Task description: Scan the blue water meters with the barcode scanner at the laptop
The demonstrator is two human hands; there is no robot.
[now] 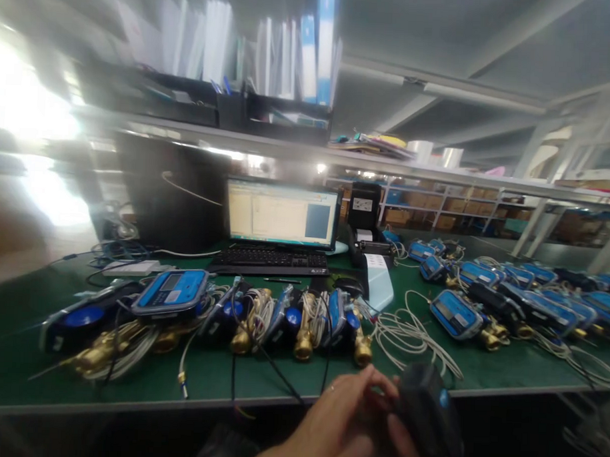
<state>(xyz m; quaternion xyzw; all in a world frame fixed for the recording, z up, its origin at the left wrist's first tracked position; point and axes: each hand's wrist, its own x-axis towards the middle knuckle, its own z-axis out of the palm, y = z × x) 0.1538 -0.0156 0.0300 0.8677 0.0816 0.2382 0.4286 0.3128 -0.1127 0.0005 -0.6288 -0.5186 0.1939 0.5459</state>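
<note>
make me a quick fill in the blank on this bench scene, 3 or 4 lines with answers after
1. The bench top is ____ in colour.
2. The lit monitor stands right behind a black ____.
3. Both hands are on a black device at the ____ edge of the bench.
4. The meters have blue faces and ____-coloured metal fittings.

Missing words: green; keyboard; near; brass
</note>
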